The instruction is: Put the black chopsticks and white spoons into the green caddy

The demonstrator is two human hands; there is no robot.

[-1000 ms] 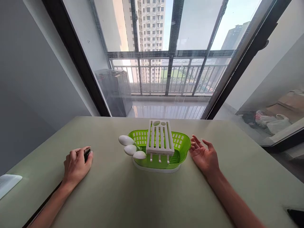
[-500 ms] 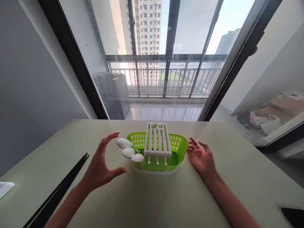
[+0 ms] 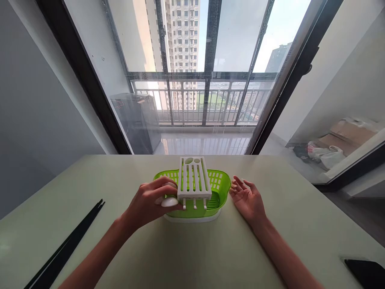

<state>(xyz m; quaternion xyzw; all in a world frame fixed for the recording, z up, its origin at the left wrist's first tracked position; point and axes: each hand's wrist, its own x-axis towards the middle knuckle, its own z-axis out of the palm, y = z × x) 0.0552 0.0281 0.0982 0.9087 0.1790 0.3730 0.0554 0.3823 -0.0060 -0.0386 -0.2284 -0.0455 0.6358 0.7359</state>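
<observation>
A green plastic basket (image 3: 223, 192) with slotted sides stands on a white base (image 3: 192, 219) at the table's middle. A white slotted rack (image 3: 195, 180) with small hooks along its lower edge is fixed at the front of it. My left hand (image 3: 150, 200) curls round the white spoons at the basket's left end. One spoon bowl (image 3: 170, 202) shows below the fingers; the others are mostly covered. Palm up on the table, my right hand (image 3: 248, 200) rests by the basket's right end. Its fingers are loosely apart, with the fingertips at the rim.
Long thin black sticks (image 3: 72, 241) lie on the table (image 3: 192, 257) at the left. A flat black object (image 3: 365, 273) is at the lower right. Beyond the far table edge stands a glass door, with a balcony railing (image 3: 195, 106) behind it.
My left hand has left the black sticks, opened, and moved right to close round the spoons. My right hand has stayed beside the basket. The view has shifted slightly.
</observation>
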